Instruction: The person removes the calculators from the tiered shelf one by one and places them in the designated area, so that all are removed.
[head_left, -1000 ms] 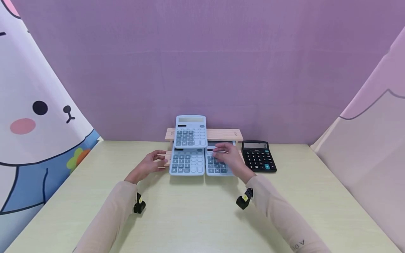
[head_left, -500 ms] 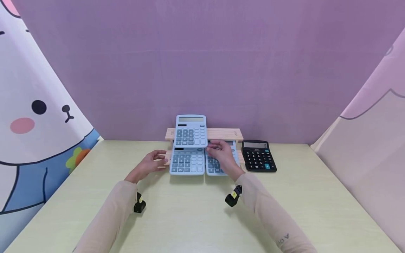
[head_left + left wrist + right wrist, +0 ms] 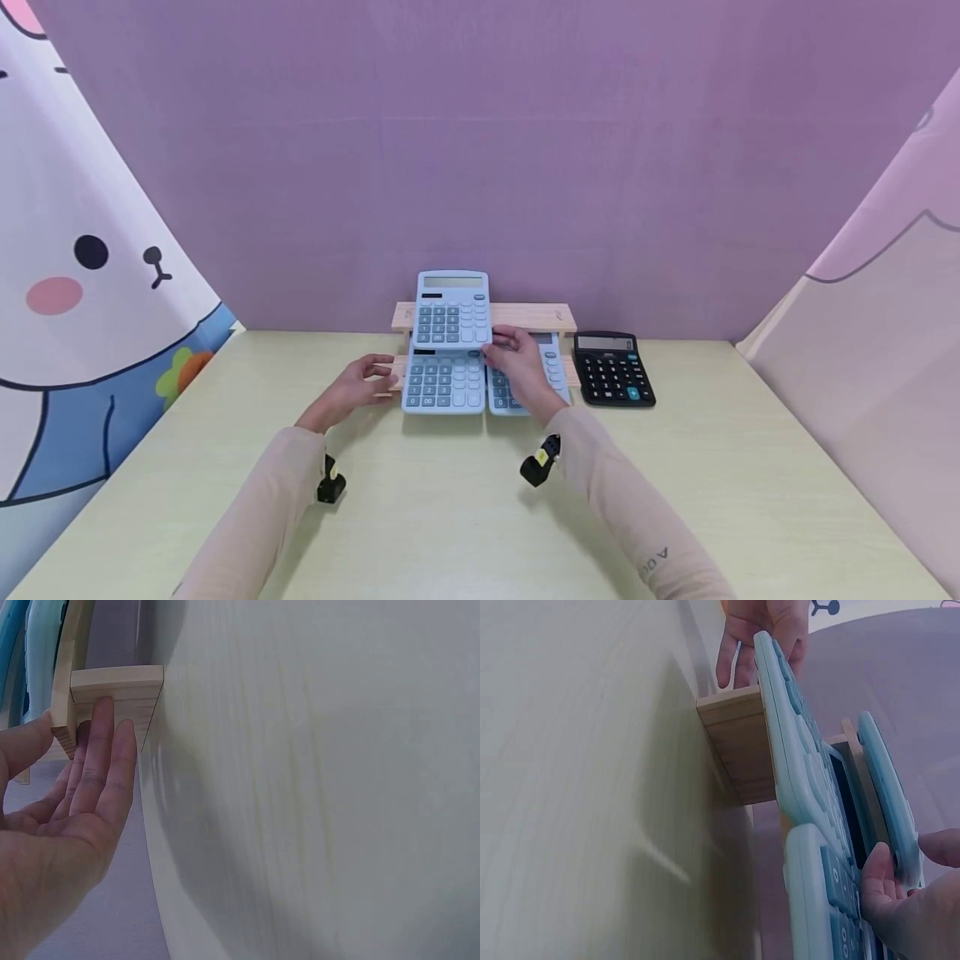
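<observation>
One upper calculator (image 3: pixel 450 292), pale blue, rests against the top bar of a wooden rack (image 3: pixel 536 317) at the centre of the head view. Two more sit on the tier below: the left calculator (image 3: pixel 444 392), its top covered by the upper one, and the right calculator (image 3: pixel 553 367), partly hidden by the right hand (image 3: pixel 523 367). I see that hand pinching the upper calculator at its lower right corner; the right wrist view shows digits on both sides of its edge. Left of centre, the left hand (image 3: pixel 348 393) holds the rack's end, thumb against the front slat, fingers reaching behind it, slightly apart. Just beside the rack, right of centre, a black calculator (image 3: pixel 615 379) rests on the table (image 3: pixel 465 525). Beige sleeves (image 3: pixel 258 512) come in from the bottom edge. Purple cloth (image 3: pixel 480 158) spans the top of the frame, with a cartoon panel (image 3: pixel 112 325) at far left.
</observation>
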Demonstrator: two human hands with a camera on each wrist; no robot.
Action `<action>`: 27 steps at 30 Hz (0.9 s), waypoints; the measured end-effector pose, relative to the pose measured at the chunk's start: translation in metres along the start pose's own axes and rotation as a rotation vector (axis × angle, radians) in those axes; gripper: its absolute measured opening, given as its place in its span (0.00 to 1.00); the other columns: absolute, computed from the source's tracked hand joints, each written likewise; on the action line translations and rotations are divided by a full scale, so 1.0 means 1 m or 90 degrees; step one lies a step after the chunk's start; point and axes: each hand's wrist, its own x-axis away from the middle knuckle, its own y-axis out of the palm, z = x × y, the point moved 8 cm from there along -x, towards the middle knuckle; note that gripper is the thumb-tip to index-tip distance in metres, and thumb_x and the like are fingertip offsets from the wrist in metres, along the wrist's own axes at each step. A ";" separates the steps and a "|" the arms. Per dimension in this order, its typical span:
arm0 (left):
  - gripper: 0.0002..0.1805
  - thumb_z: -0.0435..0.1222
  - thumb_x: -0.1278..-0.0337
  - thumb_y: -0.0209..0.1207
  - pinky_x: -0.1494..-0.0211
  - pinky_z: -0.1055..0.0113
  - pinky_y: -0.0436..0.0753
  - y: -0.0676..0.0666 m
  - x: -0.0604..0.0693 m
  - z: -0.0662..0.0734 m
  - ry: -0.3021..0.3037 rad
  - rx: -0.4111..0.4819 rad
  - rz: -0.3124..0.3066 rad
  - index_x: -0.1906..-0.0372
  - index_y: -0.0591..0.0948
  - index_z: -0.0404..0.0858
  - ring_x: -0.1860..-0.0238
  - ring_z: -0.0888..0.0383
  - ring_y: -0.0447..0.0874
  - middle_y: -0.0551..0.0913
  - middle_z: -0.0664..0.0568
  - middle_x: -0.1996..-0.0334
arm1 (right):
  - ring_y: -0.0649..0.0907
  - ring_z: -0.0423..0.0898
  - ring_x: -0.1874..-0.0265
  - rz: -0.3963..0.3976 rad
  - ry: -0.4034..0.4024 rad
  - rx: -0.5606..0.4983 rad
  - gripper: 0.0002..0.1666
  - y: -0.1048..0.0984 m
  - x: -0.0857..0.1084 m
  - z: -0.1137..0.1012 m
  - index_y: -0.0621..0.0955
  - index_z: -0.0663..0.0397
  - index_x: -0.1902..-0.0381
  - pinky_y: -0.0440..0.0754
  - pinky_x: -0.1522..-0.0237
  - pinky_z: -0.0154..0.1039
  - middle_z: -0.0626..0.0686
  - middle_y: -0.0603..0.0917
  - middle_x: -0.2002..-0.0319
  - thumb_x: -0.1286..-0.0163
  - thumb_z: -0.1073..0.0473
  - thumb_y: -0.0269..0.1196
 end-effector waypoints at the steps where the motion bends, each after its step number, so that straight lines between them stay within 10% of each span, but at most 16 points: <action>1: 0.30 0.30 0.38 0.51 0.43 0.54 0.78 0.000 0.000 0.000 0.000 0.001 0.000 0.34 0.55 0.32 0.47 0.47 0.73 0.64 0.35 0.42 | 0.80 0.46 0.61 0.003 0.001 -0.005 0.27 0.000 0.000 0.000 0.69 0.62 0.45 0.82 0.50 0.41 0.59 0.76 0.51 0.43 0.74 0.60; 27: 0.29 0.29 0.38 0.50 0.42 0.53 0.78 0.001 0.001 0.002 0.001 0.001 -0.002 0.34 0.55 0.31 0.47 0.46 0.73 0.63 0.35 0.42 | 0.80 0.44 0.64 0.023 0.029 -0.101 0.25 0.005 -0.004 0.005 0.69 0.61 0.46 0.83 0.54 0.35 0.55 0.75 0.58 0.42 0.77 0.57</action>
